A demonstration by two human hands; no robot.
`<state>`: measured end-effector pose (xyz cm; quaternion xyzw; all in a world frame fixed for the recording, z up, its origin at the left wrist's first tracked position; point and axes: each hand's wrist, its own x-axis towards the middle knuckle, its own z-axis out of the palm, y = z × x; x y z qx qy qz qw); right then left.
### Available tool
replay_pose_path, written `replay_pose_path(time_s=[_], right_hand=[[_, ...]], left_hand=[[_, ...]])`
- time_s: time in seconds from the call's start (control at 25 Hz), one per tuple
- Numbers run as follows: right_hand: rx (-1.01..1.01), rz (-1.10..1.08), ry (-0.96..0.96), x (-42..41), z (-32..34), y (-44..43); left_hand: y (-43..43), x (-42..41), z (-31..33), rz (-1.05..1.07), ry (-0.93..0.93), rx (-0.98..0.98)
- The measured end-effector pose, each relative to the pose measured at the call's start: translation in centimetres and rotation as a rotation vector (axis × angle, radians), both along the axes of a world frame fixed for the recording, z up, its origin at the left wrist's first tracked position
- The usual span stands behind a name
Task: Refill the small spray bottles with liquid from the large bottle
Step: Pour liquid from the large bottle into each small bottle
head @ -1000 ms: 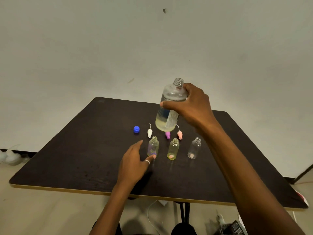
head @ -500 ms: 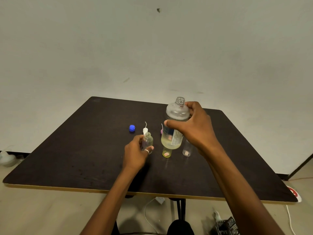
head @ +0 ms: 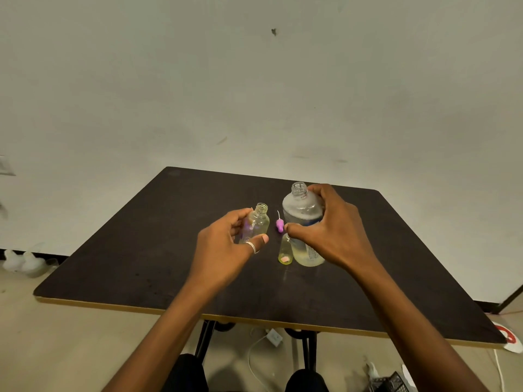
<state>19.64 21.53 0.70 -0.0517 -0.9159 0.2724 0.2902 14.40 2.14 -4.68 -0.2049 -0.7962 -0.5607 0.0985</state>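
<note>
Large bottle [head: 301, 210], small spray bottle [head: 259, 222], both uncapped.
Right hand [head: 334, 230] fingers wrap the former; left hand [head: 223, 244] fingers pinch the latter.

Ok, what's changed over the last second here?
The left grip, which only touched the small bottle standing on the table, now holds it lifted off the top. The right grip has brought the large bottle down from high up to beside the yellow bottle; whether it rests on the table is unclear. Unchanged: the right grip's hold, both held bottles uncapped, the yellow bottle standing.
</note>
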Motion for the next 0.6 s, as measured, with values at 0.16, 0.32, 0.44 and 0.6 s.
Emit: replay_pose_path(time_s=[0.16,0.32,0.44,0.6], right_hand=[[0.142,0.003,-0.032,1.6,-0.7,-0.1],[0.188,-0.024,-0.052,2.9,-1.9,-0.2],[0.228,-0.05,-0.058,3.6,-2.8,-0.1],[0.307,-0.108,-0.069,4.4,-3.5,0.3]], left_hand=[[-0.1,1.5,-0.3,-0.021,-0.036,0.032],[0.5,2.0,-1.0,-0.06,-0.046,0.041],[1.1,2.1,-1.4,-0.085,-0.049,0.037],[1.3,2.1,-1.7,-0.112,-0.057,0.014]])
